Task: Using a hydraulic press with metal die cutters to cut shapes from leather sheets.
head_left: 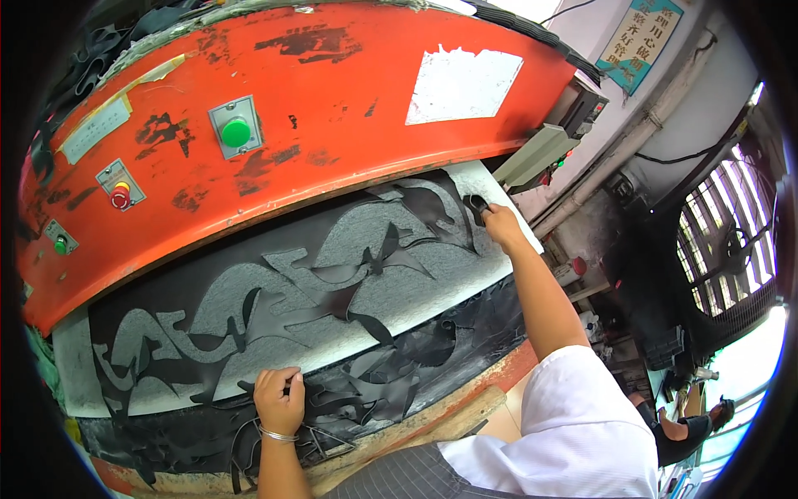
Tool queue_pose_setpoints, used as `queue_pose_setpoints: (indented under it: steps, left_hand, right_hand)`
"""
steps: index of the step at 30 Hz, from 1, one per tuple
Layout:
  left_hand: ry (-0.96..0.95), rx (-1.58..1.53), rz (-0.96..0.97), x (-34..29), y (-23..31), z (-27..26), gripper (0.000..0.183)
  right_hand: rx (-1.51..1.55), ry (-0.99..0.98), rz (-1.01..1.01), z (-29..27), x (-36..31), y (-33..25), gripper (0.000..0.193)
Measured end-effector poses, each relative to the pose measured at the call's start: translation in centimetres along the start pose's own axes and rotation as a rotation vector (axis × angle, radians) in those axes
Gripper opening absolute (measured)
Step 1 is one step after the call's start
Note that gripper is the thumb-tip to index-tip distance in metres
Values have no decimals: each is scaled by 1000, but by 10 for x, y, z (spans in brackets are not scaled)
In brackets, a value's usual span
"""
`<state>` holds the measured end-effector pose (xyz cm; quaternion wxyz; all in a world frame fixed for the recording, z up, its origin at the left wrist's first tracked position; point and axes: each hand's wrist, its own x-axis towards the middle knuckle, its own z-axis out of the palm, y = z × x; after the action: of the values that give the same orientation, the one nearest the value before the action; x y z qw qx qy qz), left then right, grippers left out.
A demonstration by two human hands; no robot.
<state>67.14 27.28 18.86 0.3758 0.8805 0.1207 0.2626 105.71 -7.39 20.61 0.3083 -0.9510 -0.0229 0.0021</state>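
Near the right end of a pale grey board (474, 181), my right hand (503, 226) is closed on a small black curved piece (475, 204), whose exact kind I cannot make out. My left hand (280, 401) is curled at the board's front edge, and the end of a dark strip (245, 387) pokes out beside its fingers. Between my hands, cut black sheet material (262, 312) lies across the board, with curved gaps showing grey beneath. Several offcuts (382, 370) are heaped along the front edge by my left hand.
Behind the board rises a red machine (349, 108) with a green button (235, 132) and a red stop button (120, 196). A control box (540, 154) juts out at the right. Another person (686, 428) is at the far right, near a large black fan (723, 237).
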Motion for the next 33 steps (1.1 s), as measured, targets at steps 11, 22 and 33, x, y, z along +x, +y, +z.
queue_pose_setpoints:
  steps: [11, 22, 33]
  left_hand:
    - [6, 27, -35, -1, 0, -1, 5]
    - [-86, -40, -133, 1, -3, -19, 7]
    - [434, -307, -453, 92, -110, -162, 46]
  right_hand:
    - [69, -126, -27, 58, 18, -90, 27]
    - [286, -155, 156, 52, 8, -97, 43]
    - [433, -43, -490, 69, -101, -171, 39]
